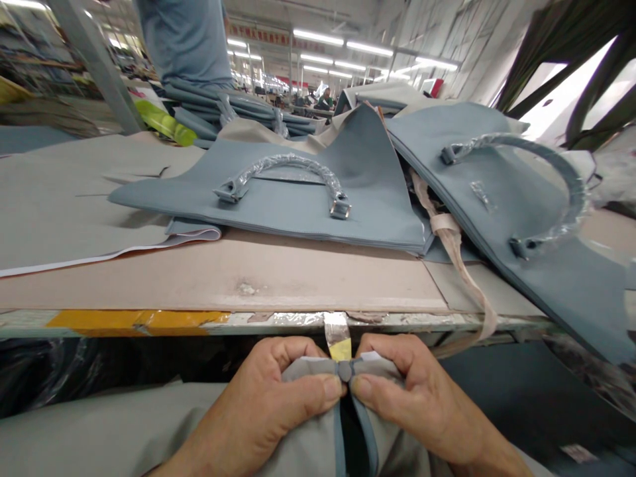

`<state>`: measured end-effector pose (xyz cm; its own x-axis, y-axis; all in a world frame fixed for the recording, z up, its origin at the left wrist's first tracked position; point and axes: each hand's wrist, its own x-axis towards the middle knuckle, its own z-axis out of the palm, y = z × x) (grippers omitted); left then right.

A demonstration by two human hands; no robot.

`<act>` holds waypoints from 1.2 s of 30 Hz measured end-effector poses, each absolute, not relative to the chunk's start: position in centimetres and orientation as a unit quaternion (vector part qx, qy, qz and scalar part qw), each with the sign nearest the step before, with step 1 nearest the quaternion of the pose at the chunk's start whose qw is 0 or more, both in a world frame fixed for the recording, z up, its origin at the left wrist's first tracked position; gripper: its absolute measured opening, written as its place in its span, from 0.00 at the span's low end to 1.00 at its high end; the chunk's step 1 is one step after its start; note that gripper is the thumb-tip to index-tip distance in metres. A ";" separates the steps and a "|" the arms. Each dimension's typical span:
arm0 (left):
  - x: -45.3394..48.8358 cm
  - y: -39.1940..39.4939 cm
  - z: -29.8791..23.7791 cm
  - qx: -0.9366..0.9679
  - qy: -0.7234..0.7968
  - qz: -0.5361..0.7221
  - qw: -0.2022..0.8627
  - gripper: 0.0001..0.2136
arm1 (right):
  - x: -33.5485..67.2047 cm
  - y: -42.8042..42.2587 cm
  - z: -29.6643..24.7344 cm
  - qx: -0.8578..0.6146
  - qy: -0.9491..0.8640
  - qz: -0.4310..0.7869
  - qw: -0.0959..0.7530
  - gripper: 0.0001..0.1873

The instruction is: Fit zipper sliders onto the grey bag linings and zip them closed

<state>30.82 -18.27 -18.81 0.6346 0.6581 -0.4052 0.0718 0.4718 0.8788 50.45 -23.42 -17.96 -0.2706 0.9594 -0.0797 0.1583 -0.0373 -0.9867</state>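
Observation:
Just below the table's front edge, my left hand (271, 394) and my right hand (415, 391) pinch a grey fabric piece (390, 437) with blue-bound edges. Each thumb presses on the near side of the fabric, with fingers curled behind it. A small round grey disc (344, 371) sits between the two thumbs. Below the disc, the bound edges part around a dark gap. A strip of shiny tape with a yellow end (340, 348) hangs from the table edge, right behind the disc. More grey material (124, 421) spreads out to the left, under my wrist.
Blue bag panels with plastic-wrapped handles, one in the middle (278, 205) and one at right (501, 192), lie on the table (298, 271). A pale strap (460, 255) hangs between them. A grey sheet (64, 199) covers the left side. A person (183, 40) stands behind stacked blue pieces.

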 end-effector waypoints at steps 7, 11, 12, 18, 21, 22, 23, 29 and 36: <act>30.9 -18.4 -18.8 0.447 0.382 0.198 0.784 0.18 | 50.6 -23.5 -18.1 -0.488 -0.585 0.534 0.367 0.13; 30.8 -18.5 -18.9 0.451 0.380 0.196 0.784 0.18 | 50.5 -23.5 -18.0 -0.484 -0.589 0.534 0.366 0.13; 30.8 -18.5 -18.9 0.452 0.379 0.195 0.784 0.18 | 50.5 -23.4 -18.0 -0.481 -0.589 0.535 0.368 0.13; 30.7 -18.5 -19.0 0.446 0.374 0.196 0.789 0.18 | 50.5 -23.5 -17.8 -0.479 -0.591 0.536 0.365 0.14; 30.8 -18.6 -19.2 0.446 0.375 0.204 0.787 0.18 | 50.6 -23.5 -18.0 -0.477 -0.593 0.534 0.369 0.15; 30.8 -18.6 -19.2 0.446 0.373 0.208 0.786 0.18 | 50.6 -23.6 -18.1 -0.476 -0.593 0.534 0.370 0.15; 30.8 -18.6 -19.2 0.446 0.372 0.210 0.786 0.18 | 50.6 -23.6 -18.1 -0.477 -0.592 0.535 0.369 0.15; 30.7 -18.5 -19.1 0.448 0.373 0.200 0.787 0.19 | 50.5 -23.5 -18.0 -0.488 -0.591 0.527 0.367 0.14; 31.0 -18.5 -18.6 0.463 0.387 0.210 0.769 0.19 | 50.2 -23.2 -17.6 -0.481 -0.584 0.530 0.383 0.15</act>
<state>31.02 -18.47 -18.64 0.6122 0.6813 -0.4013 0.0360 0.4830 0.8749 50.20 -23.18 -17.64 -0.2431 0.9680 -0.0622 0.1563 -0.0242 -0.9874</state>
